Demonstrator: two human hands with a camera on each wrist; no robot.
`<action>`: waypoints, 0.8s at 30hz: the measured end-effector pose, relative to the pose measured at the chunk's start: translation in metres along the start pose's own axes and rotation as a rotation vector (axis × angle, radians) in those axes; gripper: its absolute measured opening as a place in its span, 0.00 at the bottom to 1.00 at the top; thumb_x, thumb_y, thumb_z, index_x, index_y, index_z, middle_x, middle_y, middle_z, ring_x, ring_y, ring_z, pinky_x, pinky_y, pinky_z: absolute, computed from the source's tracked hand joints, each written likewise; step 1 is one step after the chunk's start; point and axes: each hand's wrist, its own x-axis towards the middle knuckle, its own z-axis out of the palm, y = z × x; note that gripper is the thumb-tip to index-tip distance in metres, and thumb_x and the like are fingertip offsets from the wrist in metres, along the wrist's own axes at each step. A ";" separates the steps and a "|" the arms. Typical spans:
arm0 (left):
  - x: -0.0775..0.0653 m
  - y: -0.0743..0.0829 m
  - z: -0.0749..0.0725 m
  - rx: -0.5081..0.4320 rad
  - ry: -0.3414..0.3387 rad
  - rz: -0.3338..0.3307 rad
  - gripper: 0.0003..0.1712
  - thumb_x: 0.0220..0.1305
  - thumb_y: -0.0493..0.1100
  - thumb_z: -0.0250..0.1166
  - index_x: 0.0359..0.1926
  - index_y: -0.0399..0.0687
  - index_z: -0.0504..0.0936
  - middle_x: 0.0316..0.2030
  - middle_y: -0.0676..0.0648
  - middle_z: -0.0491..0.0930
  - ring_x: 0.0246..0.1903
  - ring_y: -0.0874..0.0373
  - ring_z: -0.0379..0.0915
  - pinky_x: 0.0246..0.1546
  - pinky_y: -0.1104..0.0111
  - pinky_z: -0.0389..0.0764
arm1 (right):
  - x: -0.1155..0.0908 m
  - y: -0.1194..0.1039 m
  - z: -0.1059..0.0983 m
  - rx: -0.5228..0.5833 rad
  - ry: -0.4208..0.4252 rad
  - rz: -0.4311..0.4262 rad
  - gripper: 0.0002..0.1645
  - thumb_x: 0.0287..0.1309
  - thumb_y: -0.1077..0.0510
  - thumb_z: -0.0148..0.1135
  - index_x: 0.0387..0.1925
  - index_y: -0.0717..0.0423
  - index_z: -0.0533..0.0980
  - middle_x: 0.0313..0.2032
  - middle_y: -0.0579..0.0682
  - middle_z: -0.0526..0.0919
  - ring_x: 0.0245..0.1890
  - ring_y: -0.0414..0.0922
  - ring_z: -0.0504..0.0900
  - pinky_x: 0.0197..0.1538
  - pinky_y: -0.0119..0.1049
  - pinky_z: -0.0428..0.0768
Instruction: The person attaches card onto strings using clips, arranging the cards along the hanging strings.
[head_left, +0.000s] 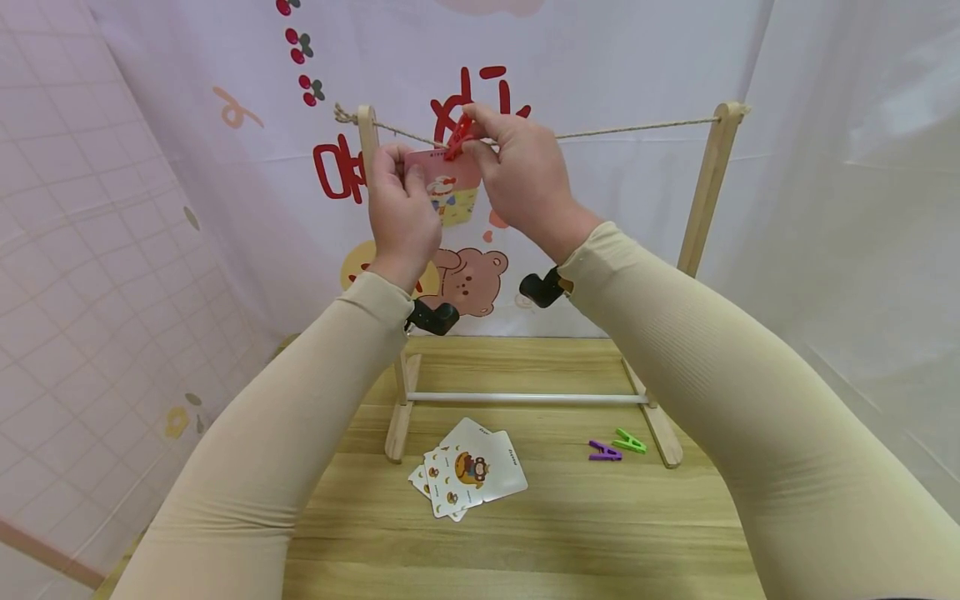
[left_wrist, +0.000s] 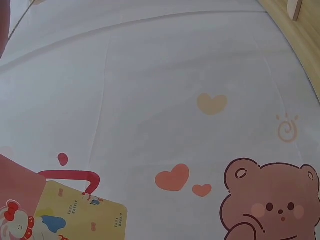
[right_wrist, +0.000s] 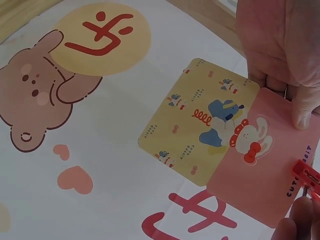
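Note:
A pink and yellow card [right_wrist: 225,145] with a cartoon rabbit hangs upright at the rope [head_left: 637,127]. My left hand [head_left: 405,204] pinches its upper left corner between thumb and fingers. With thumb and fingertips, my right hand [head_left: 525,171] grips a red clothespin [head_left: 458,137] at the card's top edge. The right wrist view shows the red clothespin's tip [right_wrist: 305,172] over the printed lettering on that edge. Only the card's lower part [left_wrist: 85,212] appears in the left wrist view.
Wooden posts [head_left: 705,192] hold the rope, with a white bar [head_left: 525,398] joining their feet. On the wooden table [head_left: 570,542] lie several overlapping cards [head_left: 480,471], a purple clothespin [head_left: 604,451] and a green clothespin [head_left: 630,442]. A printed white curtain [head_left: 615,225] stands behind.

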 end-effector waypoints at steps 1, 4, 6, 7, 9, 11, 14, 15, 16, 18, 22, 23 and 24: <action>0.000 0.000 0.000 0.000 0.000 0.001 0.11 0.84 0.44 0.50 0.55 0.41 0.68 0.50 0.49 0.73 0.57 0.61 0.73 0.61 0.69 0.76 | 0.000 0.000 0.000 0.002 0.002 -0.003 0.29 0.78 0.51 0.58 0.75 0.46 0.71 0.60 0.44 0.87 0.49 0.40 0.82 0.41 0.27 0.72; 0.000 0.000 -0.001 0.000 -0.002 0.001 0.12 0.84 0.45 0.51 0.56 0.40 0.68 0.51 0.48 0.74 0.58 0.61 0.73 0.62 0.68 0.76 | -0.001 0.000 0.001 0.010 0.005 -0.005 0.29 0.78 0.51 0.58 0.76 0.47 0.71 0.60 0.44 0.87 0.50 0.40 0.83 0.42 0.27 0.73; 0.000 -0.001 -0.001 -0.001 -0.003 0.001 0.12 0.84 0.45 0.51 0.56 0.40 0.68 0.51 0.48 0.74 0.58 0.61 0.73 0.62 0.69 0.77 | -0.001 0.000 0.001 0.014 0.007 -0.006 0.30 0.78 0.51 0.58 0.76 0.47 0.70 0.61 0.44 0.87 0.50 0.40 0.82 0.43 0.27 0.73; 0.000 -0.001 -0.001 -0.001 -0.003 0.002 0.12 0.84 0.45 0.51 0.56 0.40 0.68 0.51 0.48 0.74 0.58 0.61 0.73 0.62 0.69 0.77 | -0.001 0.000 0.001 0.015 0.008 -0.009 0.30 0.78 0.51 0.58 0.76 0.47 0.70 0.61 0.43 0.87 0.50 0.40 0.82 0.43 0.27 0.73; 0.000 -0.001 -0.001 -0.004 0.000 0.002 0.12 0.84 0.44 0.51 0.56 0.40 0.69 0.50 0.49 0.74 0.57 0.61 0.73 0.61 0.69 0.77 | -0.001 0.000 0.001 0.012 0.011 -0.013 0.30 0.78 0.51 0.58 0.76 0.47 0.70 0.61 0.43 0.87 0.48 0.40 0.81 0.42 0.27 0.71; 0.001 -0.002 -0.001 -0.007 0.004 0.002 0.12 0.84 0.44 0.51 0.57 0.40 0.69 0.50 0.49 0.74 0.57 0.61 0.74 0.61 0.69 0.77 | -0.001 0.001 0.001 0.014 0.016 -0.019 0.30 0.79 0.50 0.57 0.77 0.46 0.69 0.61 0.43 0.86 0.43 0.41 0.78 0.39 0.28 0.69; 0.000 -0.002 0.000 -0.007 0.009 -0.001 0.11 0.84 0.43 0.51 0.57 0.41 0.69 0.51 0.49 0.74 0.57 0.60 0.74 0.62 0.69 0.77 | -0.002 0.001 0.001 0.020 0.024 -0.026 0.30 0.79 0.51 0.57 0.77 0.46 0.68 0.61 0.43 0.86 0.37 0.41 0.74 0.37 0.28 0.66; 0.000 -0.001 0.000 -0.006 0.011 -0.003 0.11 0.84 0.43 0.51 0.57 0.41 0.69 0.51 0.48 0.74 0.58 0.60 0.74 0.62 0.68 0.77 | -0.002 0.001 0.001 0.025 0.027 -0.027 0.30 0.79 0.51 0.57 0.77 0.46 0.68 0.61 0.43 0.86 0.36 0.41 0.74 0.37 0.28 0.66; -0.001 0.001 0.001 -0.003 0.012 -0.004 0.11 0.84 0.42 0.51 0.57 0.41 0.69 0.52 0.47 0.74 0.58 0.60 0.74 0.63 0.68 0.76 | -0.002 0.001 0.001 0.031 0.029 -0.028 0.30 0.79 0.51 0.57 0.77 0.46 0.68 0.61 0.43 0.86 0.36 0.42 0.74 0.37 0.29 0.67; -0.004 0.006 0.001 -0.001 0.015 -0.005 0.10 0.84 0.41 0.50 0.57 0.40 0.68 0.52 0.46 0.74 0.59 0.58 0.74 0.64 0.68 0.76 | -0.002 0.001 0.001 0.032 0.026 -0.021 0.31 0.79 0.51 0.57 0.78 0.46 0.67 0.62 0.42 0.86 0.41 0.40 0.78 0.39 0.27 0.69; -0.011 0.021 0.000 -0.005 0.016 -0.008 0.09 0.84 0.39 0.49 0.56 0.38 0.68 0.52 0.43 0.74 0.60 0.56 0.74 0.65 0.67 0.76 | -0.001 0.001 0.001 0.030 0.025 -0.005 0.31 0.79 0.50 0.57 0.78 0.45 0.67 0.64 0.40 0.85 0.58 0.37 0.81 0.47 0.23 0.75; -0.012 0.023 0.000 -0.010 0.015 -0.009 0.09 0.84 0.38 0.49 0.56 0.38 0.68 0.52 0.43 0.74 0.59 0.56 0.74 0.65 0.67 0.76 | -0.001 0.001 0.001 0.030 0.028 -0.003 0.31 0.79 0.50 0.57 0.78 0.45 0.67 0.64 0.40 0.85 0.61 0.36 0.81 0.50 0.22 0.76; -0.013 0.026 -0.001 -0.015 0.015 -0.010 0.09 0.84 0.38 0.50 0.56 0.38 0.68 0.52 0.44 0.74 0.59 0.56 0.74 0.65 0.67 0.76 | -0.002 0.002 0.001 0.035 0.033 -0.005 0.31 0.78 0.50 0.58 0.77 0.45 0.67 0.63 0.40 0.85 0.63 0.36 0.80 0.53 0.22 0.77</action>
